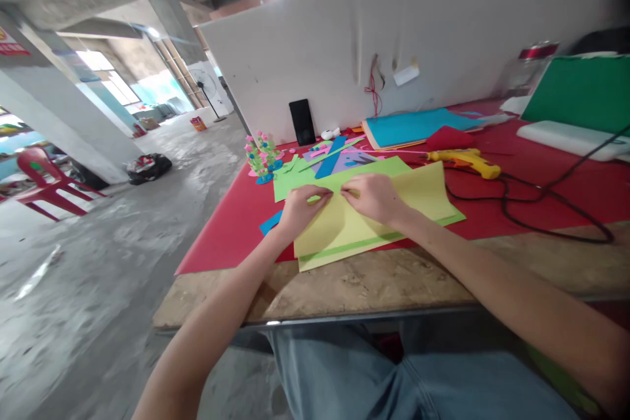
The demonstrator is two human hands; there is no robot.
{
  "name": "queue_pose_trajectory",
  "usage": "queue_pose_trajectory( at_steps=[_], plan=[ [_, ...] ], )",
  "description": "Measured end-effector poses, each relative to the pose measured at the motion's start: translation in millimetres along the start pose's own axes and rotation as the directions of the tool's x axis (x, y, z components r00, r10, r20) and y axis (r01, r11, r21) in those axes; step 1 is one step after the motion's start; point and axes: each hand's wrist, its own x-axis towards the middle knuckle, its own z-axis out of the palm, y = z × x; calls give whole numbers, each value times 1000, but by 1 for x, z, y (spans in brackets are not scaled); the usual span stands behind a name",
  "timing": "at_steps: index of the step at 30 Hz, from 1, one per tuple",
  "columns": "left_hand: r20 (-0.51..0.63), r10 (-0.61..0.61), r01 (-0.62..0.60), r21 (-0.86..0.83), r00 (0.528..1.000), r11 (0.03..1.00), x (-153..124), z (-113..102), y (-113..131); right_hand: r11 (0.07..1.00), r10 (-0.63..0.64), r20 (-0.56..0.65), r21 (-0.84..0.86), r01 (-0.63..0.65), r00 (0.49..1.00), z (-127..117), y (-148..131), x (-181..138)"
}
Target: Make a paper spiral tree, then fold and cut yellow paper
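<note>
A yellow sheet of paper [344, 226] lies over green paper near the table's front edge. My left hand [304, 209] pinches its far edge with thumb and fingers. Close beside it, my right hand [371, 197] is closed on the same far edge, a small gap between the two hands. The sheet's right side lifts up a little. Beneath it, light green paper [288, 185] shows at the back left, along with a strip at the front. A blue paper piece [270, 223] rests left of my left hand.
Behind the hands lie paper cuttings with a blue strip [331, 157], a small paper flower model [264, 156] and an upright black phone [302, 122]. A yellow glue gun [465, 161] with a looping black cable sits at the right. Blue sheets [413, 128] are stacked behind.
</note>
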Motion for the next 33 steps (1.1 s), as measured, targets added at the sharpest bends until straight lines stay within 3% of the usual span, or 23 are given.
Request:
queue_pose_trajectory(
  at_steps=[4, 14, 18, 25, 33],
  plan=[
    [6, -10, 10, 2, 1000, 1000, -3, 5, 14, 1000, -18, 33, 12, 18, 999, 4, -7, -2],
    [31, -65, 66, -18, 997, 998, -3, 3, 15, 999, -44, 26, 26, 43, 999, 6, -8, -4],
    [27, -85, 85, -1, 996, 996, 0, 3, 6, 999, -30, 26, -14, 30, 999, 1, -5, -2],
    [-18, -137, 138, 28, 990, 990, 8, -9, -20, 1000, 23, -85, -18, -25, 996, -13, 17, 6],
    [-14, -156, 157, 40, 988, 987, 10, -11, -30, 994, 97, -58, -47, -100, 994, -20, 21, 8]
  ],
)
